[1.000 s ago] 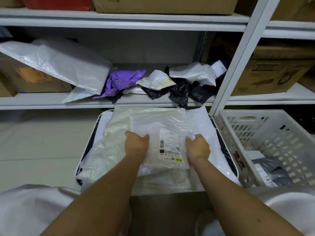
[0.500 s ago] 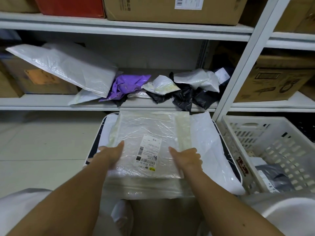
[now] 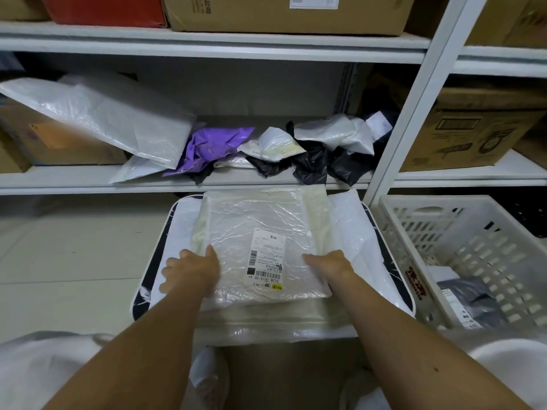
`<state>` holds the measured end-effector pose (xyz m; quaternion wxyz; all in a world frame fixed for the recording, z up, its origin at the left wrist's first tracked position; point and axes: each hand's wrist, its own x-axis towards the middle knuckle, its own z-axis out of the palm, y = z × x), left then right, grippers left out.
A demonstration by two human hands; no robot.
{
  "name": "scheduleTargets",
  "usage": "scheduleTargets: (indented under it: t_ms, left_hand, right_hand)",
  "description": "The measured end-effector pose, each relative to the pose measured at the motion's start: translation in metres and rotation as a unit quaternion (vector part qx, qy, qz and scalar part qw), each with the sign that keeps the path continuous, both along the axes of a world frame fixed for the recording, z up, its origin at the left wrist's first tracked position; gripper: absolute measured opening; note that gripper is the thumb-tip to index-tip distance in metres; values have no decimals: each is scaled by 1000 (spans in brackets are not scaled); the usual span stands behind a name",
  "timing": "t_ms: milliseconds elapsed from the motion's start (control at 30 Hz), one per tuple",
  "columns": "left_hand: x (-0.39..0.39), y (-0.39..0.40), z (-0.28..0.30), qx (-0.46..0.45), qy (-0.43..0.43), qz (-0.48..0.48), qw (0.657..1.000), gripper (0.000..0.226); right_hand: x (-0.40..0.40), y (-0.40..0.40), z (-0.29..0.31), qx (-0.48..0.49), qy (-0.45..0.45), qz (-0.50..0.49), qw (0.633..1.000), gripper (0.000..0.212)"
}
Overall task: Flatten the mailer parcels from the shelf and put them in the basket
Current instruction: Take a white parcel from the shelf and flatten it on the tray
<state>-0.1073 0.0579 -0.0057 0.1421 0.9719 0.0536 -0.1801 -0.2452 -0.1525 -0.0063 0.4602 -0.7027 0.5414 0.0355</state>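
Head view: the left hand (image 3: 191, 269) and right hand (image 3: 327, 261), fists a second earlier, had opened and lay flat at the mailer's (image 3: 260, 232) side edges. The mailer had spread flatter on the stool (image 3: 154, 255), label (image 3: 266, 258) up. Judged flattened, not yet binned. The basket (image 3: 461, 261) stood to the right; crumpled mailers remained on the shelf (image 3: 88, 180) beyond.
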Motion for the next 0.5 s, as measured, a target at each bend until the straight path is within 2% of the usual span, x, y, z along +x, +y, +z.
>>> scheduleTargets:
  t_ms: [67,133,267,367,433,500]
  left_hand:
    - [2,2,-3,-29,4,16,999,74]
    - [2,0,-6,-90,7,20,996,75]
    - [-7,-14,-5,-161,-2,3,987,71]
    - [-11,-21,-7,-154,-8,5,988,68]
    - [-11,-20,-9,-112,-20,32,993,66]
    - [-7,-15,-9,-50,-56,61,995,62]
  right_hand:
    - [-4,-5,-8,53,-44,-29,997,96]
    - [-7,-8,-16,79,-78,-50,993,99]
    - [-10,-16,-17,34,-90,-84,992,94]
    - [-18,-24,-12,-18,-35,-67,997,90]
    - [-23,-25,-12,-51,39,-29,998,89]
    - [-25,-27,-15,-136,105,-18,985,85]
